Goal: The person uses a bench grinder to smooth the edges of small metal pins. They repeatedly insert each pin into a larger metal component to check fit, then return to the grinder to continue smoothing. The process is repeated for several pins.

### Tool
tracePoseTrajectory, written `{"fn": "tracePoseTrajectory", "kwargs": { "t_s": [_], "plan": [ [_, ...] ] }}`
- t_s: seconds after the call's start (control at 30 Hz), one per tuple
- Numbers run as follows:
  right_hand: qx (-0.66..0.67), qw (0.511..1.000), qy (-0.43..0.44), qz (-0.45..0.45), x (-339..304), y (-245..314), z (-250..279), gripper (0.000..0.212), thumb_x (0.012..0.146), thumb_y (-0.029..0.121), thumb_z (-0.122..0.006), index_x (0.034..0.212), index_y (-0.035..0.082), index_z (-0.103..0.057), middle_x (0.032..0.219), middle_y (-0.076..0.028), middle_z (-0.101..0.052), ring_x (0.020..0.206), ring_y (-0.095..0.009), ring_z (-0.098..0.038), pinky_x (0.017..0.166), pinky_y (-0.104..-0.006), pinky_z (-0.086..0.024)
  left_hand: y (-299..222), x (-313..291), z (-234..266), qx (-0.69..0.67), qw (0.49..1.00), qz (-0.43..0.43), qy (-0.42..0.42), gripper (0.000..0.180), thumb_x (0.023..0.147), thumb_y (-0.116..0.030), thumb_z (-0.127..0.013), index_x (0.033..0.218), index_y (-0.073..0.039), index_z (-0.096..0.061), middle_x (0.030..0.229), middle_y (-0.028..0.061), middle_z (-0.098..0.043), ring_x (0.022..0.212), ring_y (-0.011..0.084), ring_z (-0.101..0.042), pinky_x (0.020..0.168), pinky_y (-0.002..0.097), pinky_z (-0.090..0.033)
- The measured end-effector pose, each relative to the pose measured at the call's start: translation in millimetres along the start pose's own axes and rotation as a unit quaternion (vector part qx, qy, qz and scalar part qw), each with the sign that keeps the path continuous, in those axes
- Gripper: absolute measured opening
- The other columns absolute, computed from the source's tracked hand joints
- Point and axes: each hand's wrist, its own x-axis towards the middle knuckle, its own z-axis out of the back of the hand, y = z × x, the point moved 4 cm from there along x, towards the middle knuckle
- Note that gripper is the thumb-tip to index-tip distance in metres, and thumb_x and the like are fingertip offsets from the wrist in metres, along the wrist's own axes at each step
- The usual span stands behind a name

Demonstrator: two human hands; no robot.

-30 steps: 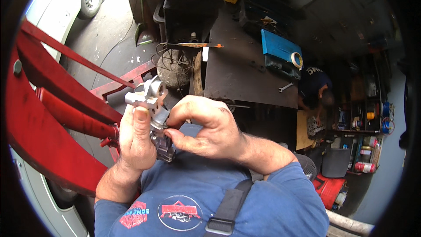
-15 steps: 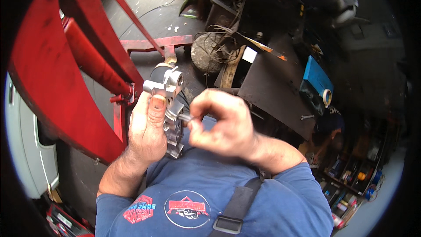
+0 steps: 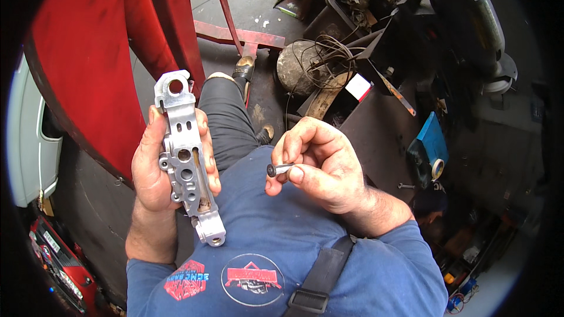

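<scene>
My left hand (image 3: 151, 167) is closed around a long silver metal casting (image 3: 187, 132) with several round holes and an open channel along one side. The part stands lengthwise before my chest, its wide lug at the far end and its narrower foot near my shirt. In my right hand (image 3: 326, 170) a small bolt (image 3: 272, 170) is pinched between thumb and fingers, its dark round head turned toward the casting and its shank partly hidden by the fingertips. The bolt and casting are apart.
A large red steel frame (image 3: 88, 64) rises on the left. Beyond my legs lie a roundish stone-like block (image 3: 294, 67) and coiled wire (image 3: 329, 56). To the right are a dark bench (image 3: 376, 135), a blue container (image 3: 432, 141) and a spanner (image 3: 406, 186).
The casting has turned so its holed face shows toward me. My right hand has moved away from it to the right with the bolt, which now shows its head.
</scene>
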Motion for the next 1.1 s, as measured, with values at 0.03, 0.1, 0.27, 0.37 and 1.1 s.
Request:
{"fn": "tracePoseTrajectory", "kwargs": {
  "t_s": [0.03, 0.1, 0.27, 0.37, 1.1],
  "plan": [
    [0.002, 1.0, -0.005, -0.011, 1, -1, 1, 0.013, 0.089, -0.004, -0.058, 0.098, 0.002, -0.05, 0.093, -0.007, -0.059, 0.086, -0.015, -0.066, 0.079, -0.0275, -0.053, 1, -1, -1, -0.005, 1.0, 0.0, 0.005, 0.062, 0.1, -0.055, -0.029, 0.106, 0.004, -0.049, 0.072, 0.0191, -0.063, 0.056, 0.0288, -0.068, 0.05, 0.0392, -0.059],
    [0.006, 1.0, -0.009, -0.028, 1, -3, 1, 0.014, 0.089, -0.003, -0.058, 0.099, 0.002, -0.05, 0.093, -0.007, -0.059, 0.086, -0.015, -0.066, 0.079, -0.0277, -0.054, 3, -1, -3, -0.015, 1.0, -0.002, 0.022, 0.061, 0.099, -0.054, -0.031, 0.107, 0.005, -0.048, 0.074, 0.0202, -0.062, 0.057, 0.0294, -0.068, 0.051, 0.0401, -0.059],
    [0.008, 0.998, -0.026, -0.058, -1, -12, 6, 0.019, 0.091, 0.0, -0.058, 0.11, -0.001, -0.054, 0.095, -0.008, -0.061, 0.086, -0.015, -0.066, 0.079, -0.0281, -0.054, 11, 0, -7, -0.081, 0.994, 0.043, 0.053, 0.062, 0.098, -0.055, -0.034, 0.108, 0.005, -0.047, 0.075, 0.0211, -0.062, 0.058, 0.0317, -0.068, 0.052, 0.0413, -0.059],
    [0.003, 0.996, -0.039, -0.082, -6, -19, 11, 0.023, 0.094, 0.001, -0.056, 0.116, -0.003, -0.056, 0.095, -0.008, -0.062, 0.085, -0.015, -0.065, 0.079, -0.0284, -0.054, 12, -1, -9, -0.056, 0.996, 0.056, 0.051, 0.058, 0.1, -0.052, -0.034, 0.101, 0.005, -0.042, 0.068, 0.0206, -0.055, 0.05, 0.0341, -0.064, 0.043, 0.0384, -0.057],
    [-0.041, 0.977, -0.071, -0.195, -22, -49, 18, 0.024, 0.096, 0.004, -0.048, 0.119, -0.003, -0.051, 0.082, -0.006, -0.057, 0.077, -0.013, -0.06, 0.075, -0.0281, -0.053, 24, -25, 32, -0.122, 0.98, 0.157, 0.029, 0.065, 0.098, -0.056, -0.033, 0.108, 0.007, -0.048, 0.075, 0.0256, -0.063, 0.057, 0.0356, -0.068, 0.051, 0.041, -0.059]
  ]
}}
